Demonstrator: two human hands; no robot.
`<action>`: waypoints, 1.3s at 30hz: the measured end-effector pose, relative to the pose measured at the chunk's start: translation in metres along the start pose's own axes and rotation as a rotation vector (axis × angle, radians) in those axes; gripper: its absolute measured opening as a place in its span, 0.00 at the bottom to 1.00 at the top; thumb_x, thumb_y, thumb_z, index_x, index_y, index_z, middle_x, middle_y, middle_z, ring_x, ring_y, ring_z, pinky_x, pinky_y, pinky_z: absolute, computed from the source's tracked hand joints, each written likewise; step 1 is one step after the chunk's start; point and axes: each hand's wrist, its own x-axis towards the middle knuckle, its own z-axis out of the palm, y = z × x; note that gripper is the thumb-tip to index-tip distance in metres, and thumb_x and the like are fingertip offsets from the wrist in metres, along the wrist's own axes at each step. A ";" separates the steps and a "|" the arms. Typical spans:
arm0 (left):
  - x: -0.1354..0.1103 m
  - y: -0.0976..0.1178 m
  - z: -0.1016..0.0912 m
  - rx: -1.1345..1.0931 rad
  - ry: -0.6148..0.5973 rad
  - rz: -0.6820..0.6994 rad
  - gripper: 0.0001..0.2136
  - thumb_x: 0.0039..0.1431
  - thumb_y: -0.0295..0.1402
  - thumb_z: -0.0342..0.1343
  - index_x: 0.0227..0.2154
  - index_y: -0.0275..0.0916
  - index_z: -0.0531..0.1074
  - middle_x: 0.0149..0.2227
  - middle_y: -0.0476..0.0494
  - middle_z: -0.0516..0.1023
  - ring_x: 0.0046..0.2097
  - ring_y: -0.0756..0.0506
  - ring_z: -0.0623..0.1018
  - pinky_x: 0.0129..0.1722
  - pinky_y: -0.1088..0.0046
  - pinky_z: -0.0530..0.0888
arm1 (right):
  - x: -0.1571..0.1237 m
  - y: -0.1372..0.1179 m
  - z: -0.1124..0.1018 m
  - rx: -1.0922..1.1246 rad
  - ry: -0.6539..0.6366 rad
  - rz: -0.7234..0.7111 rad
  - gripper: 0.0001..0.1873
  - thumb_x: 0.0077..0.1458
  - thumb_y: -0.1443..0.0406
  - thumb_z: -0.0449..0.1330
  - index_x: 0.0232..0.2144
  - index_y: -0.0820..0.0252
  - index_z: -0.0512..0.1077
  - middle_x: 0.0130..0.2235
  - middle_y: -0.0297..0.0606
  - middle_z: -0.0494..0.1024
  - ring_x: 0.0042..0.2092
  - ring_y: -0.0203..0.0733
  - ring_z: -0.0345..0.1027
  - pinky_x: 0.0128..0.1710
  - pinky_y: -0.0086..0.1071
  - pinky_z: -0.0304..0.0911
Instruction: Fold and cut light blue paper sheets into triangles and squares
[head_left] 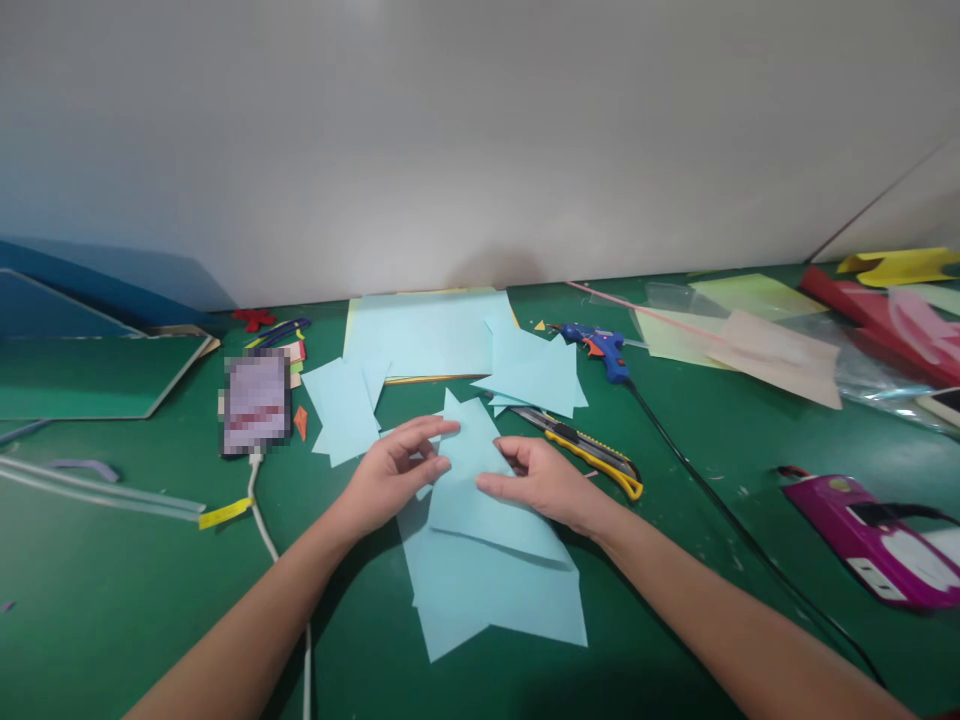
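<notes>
A folded light blue paper sheet (pixel 469 480) lies on top of larger light blue sheets (pixel 495 590) on the green table (pixel 112 590). My left hand (pixel 394 472) pinches the folded sheet's left edge, thumb under and fingers over it. My right hand (pixel 544 480) grips its right side with curled fingers. More light blue sheets (pixel 427 335) and cut pieces (pixel 536 375) lie just beyond my hands.
A yellow utility knife (pixel 592 450) lies right of my right hand. A blue glue gun (pixel 604 348) with a black cord sits behind it. A phone (pixel 256 400) on a white cable lies left. A magenta device (pixel 874 540) and coloured sheets (pixel 750 335) occupy the right.
</notes>
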 end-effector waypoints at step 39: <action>-0.006 0.001 -0.003 0.038 -0.338 0.055 0.30 0.57 0.28 0.54 0.62 0.55 0.55 0.64 0.42 0.54 0.33 0.52 0.64 0.30 0.75 0.69 | 0.004 0.003 0.001 -0.024 0.036 -0.047 0.21 0.39 0.52 0.65 0.19 0.60 0.62 0.20 0.24 0.59 0.23 0.29 0.50 0.24 0.27 0.48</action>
